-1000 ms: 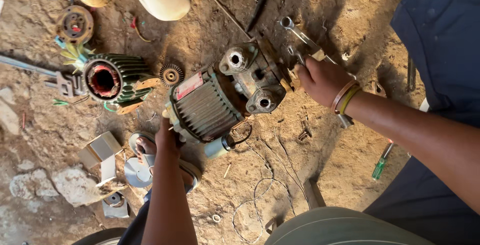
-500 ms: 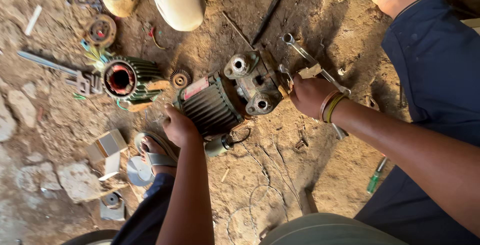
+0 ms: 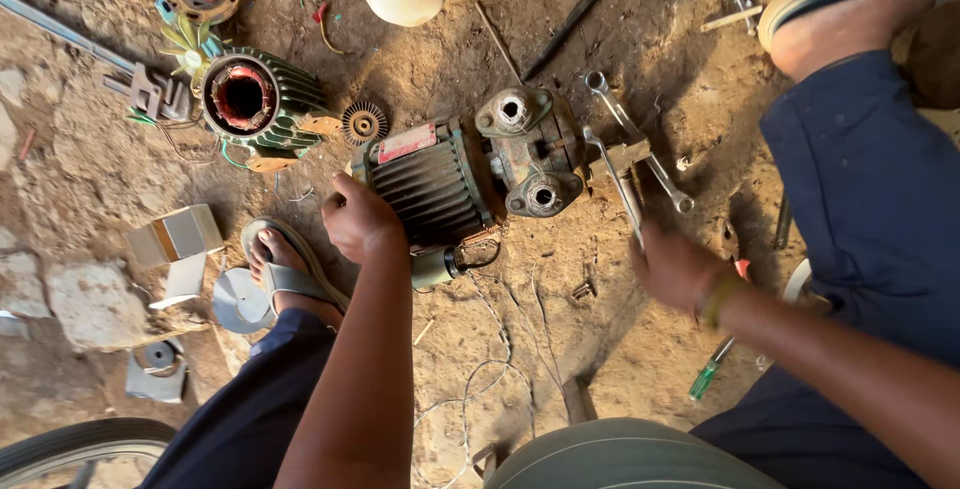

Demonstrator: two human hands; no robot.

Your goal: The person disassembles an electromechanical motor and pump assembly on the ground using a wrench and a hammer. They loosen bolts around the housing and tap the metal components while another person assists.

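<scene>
right hand (image 3: 680, 267) has left the motor (image 3: 440, 184), now gripping a wrench (image 3: 622, 184); left hand (image 3: 360, 219) stays cupped on it.

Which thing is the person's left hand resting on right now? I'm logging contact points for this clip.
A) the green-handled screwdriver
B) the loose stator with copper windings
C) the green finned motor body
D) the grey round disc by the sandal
C: the left hand presses against the end of the green finned motor body, while the right hand grips a spanner beside the pump end.
</scene>
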